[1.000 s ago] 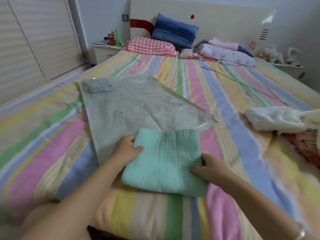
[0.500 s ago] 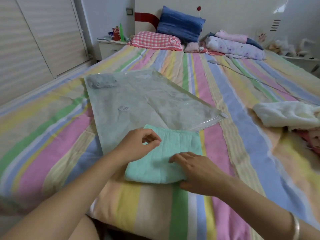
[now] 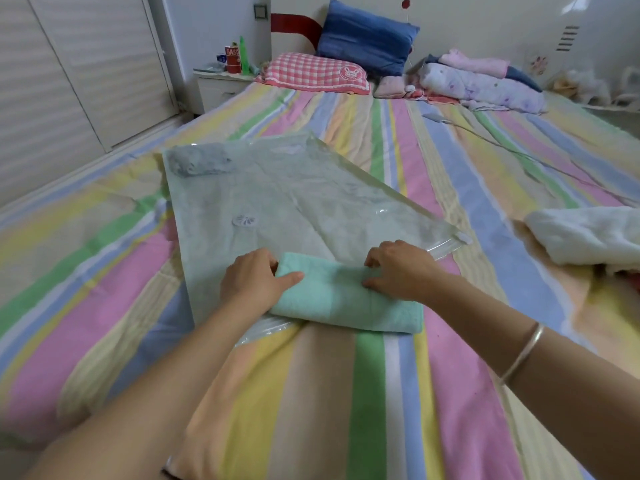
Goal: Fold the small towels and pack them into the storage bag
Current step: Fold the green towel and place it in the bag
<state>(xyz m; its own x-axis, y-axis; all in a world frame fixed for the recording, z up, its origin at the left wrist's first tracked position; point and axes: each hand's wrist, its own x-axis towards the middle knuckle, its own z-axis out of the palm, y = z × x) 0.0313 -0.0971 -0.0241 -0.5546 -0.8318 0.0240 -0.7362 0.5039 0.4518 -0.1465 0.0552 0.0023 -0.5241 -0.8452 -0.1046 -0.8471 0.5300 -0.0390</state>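
A mint green towel (image 3: 346, 303) lies folded into a narrow band on the striped bed, at the near edge of a large clear storage bag (image 3: 294, 202). My left hand (image 3: 254, 280) grips the towel's left end, thumb on top. My right hand (image 3: 401, 270) pinches the towel's far edge near its right end. The bag lies flat, and a grey towel (image 3: 199, 159) shows through its far left corner. A white towel (image 3: 588, 237) lies crumpled at the right, with a bit of red cloth under it.
The striped bed cover (image 3: 329, 410) fills the view. Pillows (image 3: 363, 36) and folded bedding (image 3: 481, 84) lie at the headboard. A cable (image 3: 512, 150) runs across the right half. A nightstand (image 3: 221, 84) with bottles stands at the far left, beside closet doors.
The towel went from a wide square to a narrow folded band. Both hands moved up to its far edge, and the right hand shifted from flat on the towel to pinching it.
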